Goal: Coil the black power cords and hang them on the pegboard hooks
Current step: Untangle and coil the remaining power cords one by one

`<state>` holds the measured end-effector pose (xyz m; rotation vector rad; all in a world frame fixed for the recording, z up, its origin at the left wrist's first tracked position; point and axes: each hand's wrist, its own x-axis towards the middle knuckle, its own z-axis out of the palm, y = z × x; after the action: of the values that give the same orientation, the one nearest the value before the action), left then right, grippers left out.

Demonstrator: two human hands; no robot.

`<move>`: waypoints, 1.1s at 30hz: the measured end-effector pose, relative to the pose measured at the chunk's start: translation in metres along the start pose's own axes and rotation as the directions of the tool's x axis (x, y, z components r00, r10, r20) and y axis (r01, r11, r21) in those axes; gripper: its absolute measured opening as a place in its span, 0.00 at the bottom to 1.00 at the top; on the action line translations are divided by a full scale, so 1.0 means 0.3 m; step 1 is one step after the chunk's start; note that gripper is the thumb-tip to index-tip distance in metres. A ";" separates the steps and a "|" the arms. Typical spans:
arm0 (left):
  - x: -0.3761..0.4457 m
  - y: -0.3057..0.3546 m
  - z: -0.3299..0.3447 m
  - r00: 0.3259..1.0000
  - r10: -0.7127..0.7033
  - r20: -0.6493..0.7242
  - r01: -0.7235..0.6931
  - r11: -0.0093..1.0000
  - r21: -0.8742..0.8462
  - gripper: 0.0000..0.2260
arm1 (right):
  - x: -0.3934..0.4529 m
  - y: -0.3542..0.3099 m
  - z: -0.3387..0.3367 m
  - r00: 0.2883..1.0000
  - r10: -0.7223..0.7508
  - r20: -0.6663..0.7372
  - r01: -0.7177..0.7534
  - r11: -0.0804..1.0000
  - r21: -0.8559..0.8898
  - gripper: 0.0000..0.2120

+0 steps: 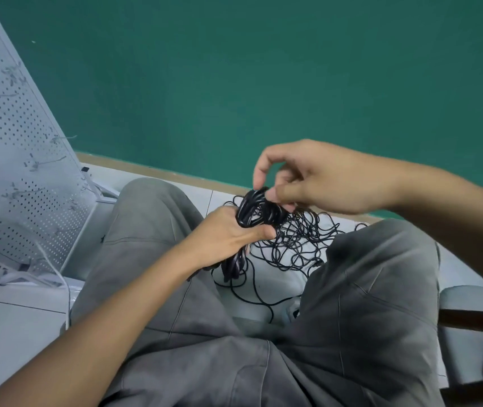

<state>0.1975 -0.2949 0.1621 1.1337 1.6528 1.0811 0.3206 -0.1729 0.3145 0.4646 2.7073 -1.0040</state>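
Two bare hands in view: left hand (pixel 224 236), right hand (pixel 316 177).

One tight coil of black rubber-sheathed power cord (pixel 259 208), many turns; exact turns cannot be counted.

One loose tangle of thin black cord (pixel 296 245) on the pale tiled floor (pixel 11 324); whether it is one cord or several cannot be told.

One white perforated metal pegboard (pixel 14 148), tilted. Several small metal hooks (pixel 48 163) on it, blurred; number uncertain.

Two knees in grey cloth trousers (pixel 152 224).
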 end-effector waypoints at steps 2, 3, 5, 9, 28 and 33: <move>-0.004 0.022 0.013 0.999 0.028 0.042 -0.030 0.999 0.041 0.20 | 0.052 -0.032 -0.011 0.996 -0.025 0.090 0.035 0.993 -0.111 0.04; -0.008 0.029 0.019 0.997 0.039 0.060 -0.043 0.998 0.055 0.16 | 0.079 -0.046 -0.017 0.990 -0.035 0.137 0.056 0.986 -0.159 0.04; -0.021 0.041 0.023 0.995 0.055 0.077 -0.061 0.995 0.084 0.13 | 0.132 -0.070 -0.028 0.976 -0.050 0.213 0.100 0.968 -0.232 0.05; -0.039 0.054 0.018 0.992 0.107 0.066 -0.119 0.969 0.216 0.11 | 0.233 -0.087 -0.042 0.947 -0.010 0.320 0.141 0.911 -0.389 0.04; -0.072 0.074 -0.009 0.974 0.227 -0.011 -0.124 0.492 -0.862 0.23 | 0.214 0.176 0.063 0.985 -0.140 0.098 0.044 0.760 0.648 0.23; -0.065 0.083 -0.023 0.990 0.139 -0.029 -0.079 0.370 -0.926 0.22 | 0.189 0.193 0.153 0.997 -0.064 0.047 -0.005 0.536 0.844 0.12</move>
<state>0.2018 -0.3094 0.1908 0.4558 0.6145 1.7224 0.2935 -0.1495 0.2286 0.4971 1.9548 -2.2870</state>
